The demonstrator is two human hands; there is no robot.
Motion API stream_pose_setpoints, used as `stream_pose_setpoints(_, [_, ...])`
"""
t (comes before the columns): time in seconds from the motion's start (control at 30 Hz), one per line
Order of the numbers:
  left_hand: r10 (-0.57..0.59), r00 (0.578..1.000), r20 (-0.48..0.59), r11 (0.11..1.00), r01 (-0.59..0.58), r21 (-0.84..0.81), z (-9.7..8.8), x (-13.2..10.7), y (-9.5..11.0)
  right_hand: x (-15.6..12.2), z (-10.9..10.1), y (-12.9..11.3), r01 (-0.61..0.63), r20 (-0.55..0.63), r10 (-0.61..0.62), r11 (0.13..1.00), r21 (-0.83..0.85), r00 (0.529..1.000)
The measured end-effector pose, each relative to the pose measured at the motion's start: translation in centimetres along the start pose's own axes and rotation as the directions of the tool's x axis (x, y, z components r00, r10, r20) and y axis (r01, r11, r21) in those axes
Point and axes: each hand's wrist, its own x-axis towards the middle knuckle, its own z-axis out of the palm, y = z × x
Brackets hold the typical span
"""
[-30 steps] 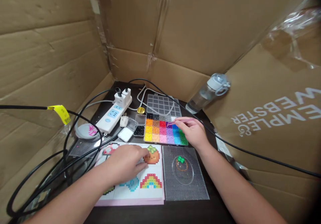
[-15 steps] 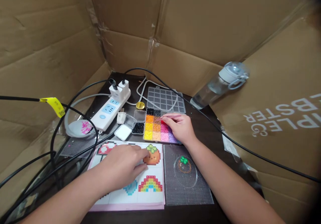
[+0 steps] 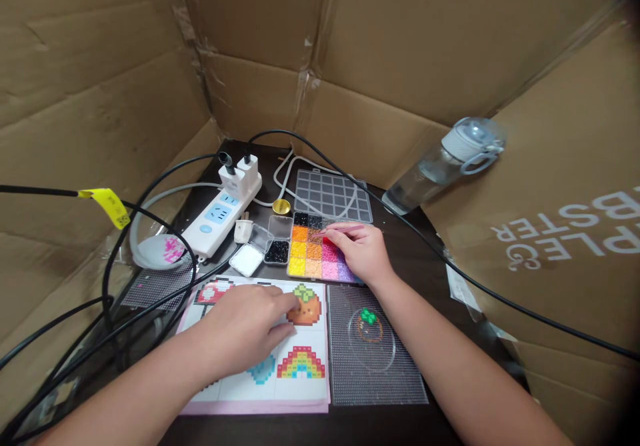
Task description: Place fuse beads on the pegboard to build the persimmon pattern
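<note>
White dish (image 3: 148,251): shallow and round, with pink beads gathered at its right side.
Power strip (image 3: 213,223): of smooth white plastic, with pale blue socket faces.
Left hand (image 3: 245,323): holds nothing; lies palm down upon the pattern sheet (image 3: 295,336), fingers softly bent, thumb apart from them, index finger at the printed orange fruit (image 3: 306,311).
Pattern sheet: white paper above a pink edge, printed with squared pictures, among them a rainbow.
Small boxes: clear and square, lids opened; one box of white beads (image 3: 247,260), beside it one box of black beads (image 3: 277,252).
Bead case (image 3: 298,267): in a grid of cells, with grainy beads in black, orange, yellow, pink and purple; partly covered by the right hand (image 3: 367,253).
Tweezers (image 3: 354,229): pink and slender, clamped between right thumb and fingers; tips at a brown cell, too small to tell whether closed.
Pegboard (image 3: 375,386): transparent, finely dotted, just right of the sheet.
Bead figure (image 3: 369,316): on the pegboard, inside a clear round outline; bright green leaves above a thin orange-brown ring.
Bottle (image 3: 425,178): transparent, with a pale lid and a loop.
</note>
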Motion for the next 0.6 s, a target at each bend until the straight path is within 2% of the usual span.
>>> stream_pose_setpoints(0.6, [0.004, 1.000, 0.000, 1.000, -0.004, -0.001, -0.03, 0.06, 0.07, -0.15, -0.61, -0.01, 0.001, -0.081, 0.004, 0.998, 0.060, 0.997])
